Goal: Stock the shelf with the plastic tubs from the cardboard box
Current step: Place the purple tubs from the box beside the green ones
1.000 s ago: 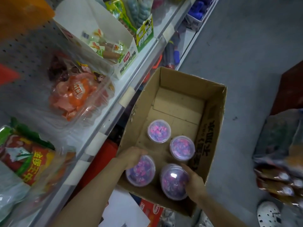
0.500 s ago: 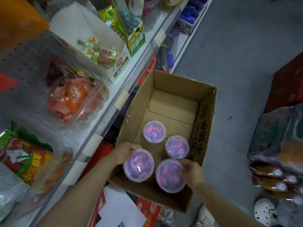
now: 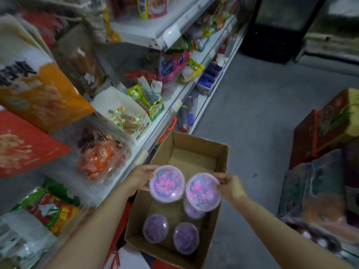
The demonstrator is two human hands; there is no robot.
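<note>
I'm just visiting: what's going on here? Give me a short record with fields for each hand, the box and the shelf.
left hand: grips a plastic tub, lifted above the box
right hand: grips a second tub, beside the first
cardboard box: open, on the floor; two tubs lie in it, a third partly hidden
tub contents: pink and purple pieces under clear lids
shelf: left of the box, holding bagged snacks

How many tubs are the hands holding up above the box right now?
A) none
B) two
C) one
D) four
B: the left hand grips one tub and the right hand grips another tub, both lifted above the cardboard box.
</note>
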